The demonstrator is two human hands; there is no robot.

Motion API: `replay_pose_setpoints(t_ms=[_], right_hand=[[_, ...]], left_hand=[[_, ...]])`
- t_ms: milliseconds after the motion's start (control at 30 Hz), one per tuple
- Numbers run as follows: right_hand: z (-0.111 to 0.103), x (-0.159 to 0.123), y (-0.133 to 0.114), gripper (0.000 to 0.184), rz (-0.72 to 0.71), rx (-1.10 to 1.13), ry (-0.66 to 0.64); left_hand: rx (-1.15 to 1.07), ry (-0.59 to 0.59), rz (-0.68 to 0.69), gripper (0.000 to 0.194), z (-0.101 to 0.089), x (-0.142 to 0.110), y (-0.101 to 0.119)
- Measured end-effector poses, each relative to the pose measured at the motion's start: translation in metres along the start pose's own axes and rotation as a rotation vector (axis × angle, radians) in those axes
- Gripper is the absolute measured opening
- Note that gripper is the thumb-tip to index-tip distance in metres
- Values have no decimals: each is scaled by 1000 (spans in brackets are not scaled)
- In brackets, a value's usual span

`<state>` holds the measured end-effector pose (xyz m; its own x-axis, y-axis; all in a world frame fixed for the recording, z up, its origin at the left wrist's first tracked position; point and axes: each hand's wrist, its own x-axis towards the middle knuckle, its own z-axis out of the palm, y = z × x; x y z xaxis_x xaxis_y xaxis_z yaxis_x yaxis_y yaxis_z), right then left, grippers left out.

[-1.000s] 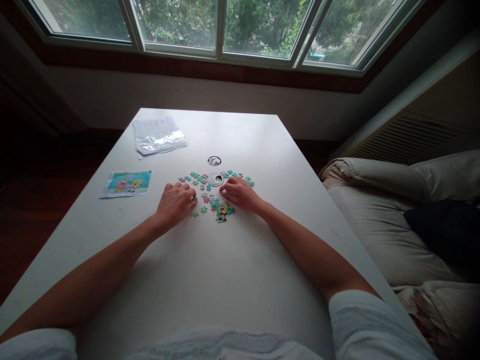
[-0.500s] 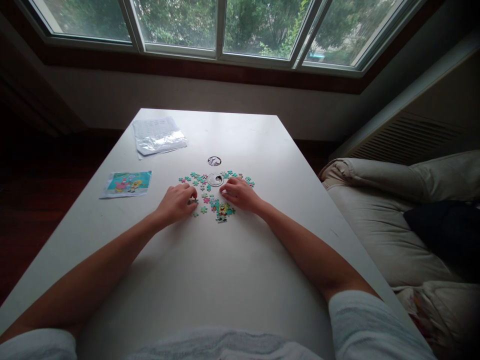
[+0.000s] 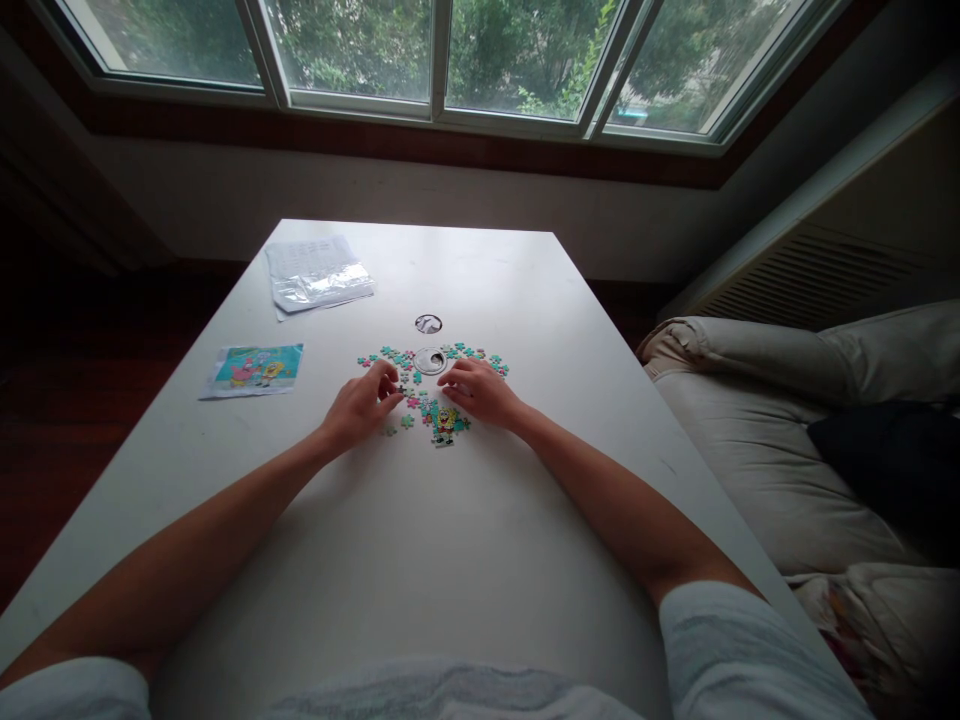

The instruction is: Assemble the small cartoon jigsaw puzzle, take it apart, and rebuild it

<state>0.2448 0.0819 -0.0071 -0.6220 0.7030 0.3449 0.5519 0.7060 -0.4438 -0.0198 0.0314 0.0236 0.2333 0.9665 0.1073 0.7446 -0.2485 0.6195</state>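
Between the thumb and fingers of my left hand (image 3: 363, 405) a small puzzle piece (image 3: 400, 390) shows, pinched just left of the loose pieces. My right hand (image 3: 481, 391) rests on the right of the pile, its fingers loosely bent with a small gap to the thumb and nothing visible in them. Below and between the hands lies a joined part of the puzzle (image 3: 445, 424) with a yellow cartoon figure. Loose teal, green and pink puzzle pieces (image 3: 390, 352) spread in an arc beyond the hands. Some are hidden under my fingers.
A round metal-rimmed disc (image 3: 430, 361) sits among the pieces, with a round opening (image 3: 428, 324) behind it. The picture sheet (image 3: 255, 370) lies at left; papers in a clear plastic sleeve (image 3: 319, 275) lie at the back left of the white table (image 3: 420, 560). A sofa (image 3: 750, 460) stands at right.
My left hand has moved right and slightly away from me, and the pinched puzzle piece now shows at its fingertips. My right hand has hardly moved.
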Motion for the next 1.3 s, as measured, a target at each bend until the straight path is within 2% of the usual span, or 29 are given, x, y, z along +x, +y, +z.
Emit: replay_pose_setpoints(t_ms=[133, 333, 667, 833, 1033, 1167, 1300], right_hand=[[-1, 2, -13, 13, -49, 85, 83], [-4, 4, -28, 12, -100, 190, 132], [2, 2, -28, 17, -200, 247, 33], [0, 2, -29, 23, -176, 255, 9], [0, 2, -26, 16, -148, 217, -22], [0, 2, -25, 18, -172, 243, -21], [0, 2, -18, 18, -107, 251, 44]], left_hand=[[-45, 12, 64, 10, 2, -1, 3], [-102, -3, 111, 9, 9, -5, 10], [-166, -44, 62, 26, 15, -9, 15], [-109, -58, 84, 30, 11, -10, 21], [-120, -21, 67, 34, 11, -9, 17], [-136, -16, 59, 29, 13, -10, 17], [-135, -53, 33, 18, 16, -13, 25]])
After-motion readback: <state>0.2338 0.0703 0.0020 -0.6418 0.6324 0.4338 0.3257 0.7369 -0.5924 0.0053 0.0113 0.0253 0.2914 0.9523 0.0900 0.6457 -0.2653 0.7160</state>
